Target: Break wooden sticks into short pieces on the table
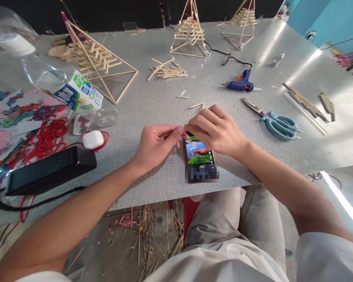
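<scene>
My left hand and my right hand meet fingertip to fingertip above the table. Both are closed in a pinch, and whatever lies between the fingers is too small or hidden to name. Below them a phone lies with its screen lit, its top end partly covered by my right hand. Just beyond the fingers are two short sticks touching at an angle and another short stick. Farther back is a loose pile of thin sticks.
Stick pyramids stand at the back: left, middle and right. Rightward lie a blue glue gun, scissors and wooden strips. Leftward are a plastic bottle, red cord, a white earbud case and a black device.
</scene>
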{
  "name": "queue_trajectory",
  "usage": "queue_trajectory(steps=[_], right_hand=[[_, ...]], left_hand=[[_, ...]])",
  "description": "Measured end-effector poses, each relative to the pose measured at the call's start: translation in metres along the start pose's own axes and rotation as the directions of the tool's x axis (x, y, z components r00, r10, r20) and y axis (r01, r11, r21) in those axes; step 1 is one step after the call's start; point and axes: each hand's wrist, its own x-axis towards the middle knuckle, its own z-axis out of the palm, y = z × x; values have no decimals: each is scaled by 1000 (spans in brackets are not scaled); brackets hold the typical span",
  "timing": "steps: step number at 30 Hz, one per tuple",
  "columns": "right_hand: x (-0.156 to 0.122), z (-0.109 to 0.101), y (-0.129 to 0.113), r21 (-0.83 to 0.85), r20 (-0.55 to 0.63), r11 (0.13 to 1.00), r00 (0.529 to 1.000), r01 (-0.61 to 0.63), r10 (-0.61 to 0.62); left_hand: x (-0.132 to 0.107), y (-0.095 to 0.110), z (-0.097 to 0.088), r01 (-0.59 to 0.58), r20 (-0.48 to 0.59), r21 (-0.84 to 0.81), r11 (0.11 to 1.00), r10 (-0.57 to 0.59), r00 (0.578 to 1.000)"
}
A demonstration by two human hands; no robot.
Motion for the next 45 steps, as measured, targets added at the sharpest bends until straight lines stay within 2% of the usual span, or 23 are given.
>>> queue_trajectory(steps=[6,11,17,23,26,29,33,36,38,40,42,44,45], right_hand=[[0,-1,1,-68,-28,996,998,52,-54],[-2,-2,2,-6,14,1000,1000,22,-22],[-1,-1,2,-76,-16,997,999,26,-28],[-2,1,6,30,2,997,997,-75,75],[-4,6,11,130,-63,976,981,-173,182],[-5,12,17,290,-157,906,919,-308,362],[-3,11,20,464,-219,765,779,-447,588],[0,5,19,563,-138,614,669,-553,730],[1,2,19,622,-94,547,640,-561,763],[1,1,19,651,-97,558,672,-514,734],[0,0,20,645,-85,623,768,-443,634],[-1,-1,22,619,-48,701,874,-354,483],[-1,-1,22,605,-42,737,913,-300,406]], left_hand=[[-2,-1,1,1,11,-29,1000,-1,1000],[0,0,3,3,0,-34,999,-3,1000],[-1,3,2,-30,8,15,999,30,1000],[-3,6,4,-79,-8,117,990,80,997],[-4,6,5,-70,-4,103,992,71,997],[-4,5,5,-41,-9,42,998,41,999],[-4,3,4,-33,-6,10,999,33,999],[-4,0,4,-37,-12,6,999,37,999],[-4,-1,4,-36,-16,11,999,36,999],[-4,-1,3,-36,-20,8,999,37,999],[-4,0,3,-38,-27,-2,999,38,999],[-4,1,2,-42,-38,-10,999,41,998],[-4,1,2,-44,-41,-13,999,44,998]])
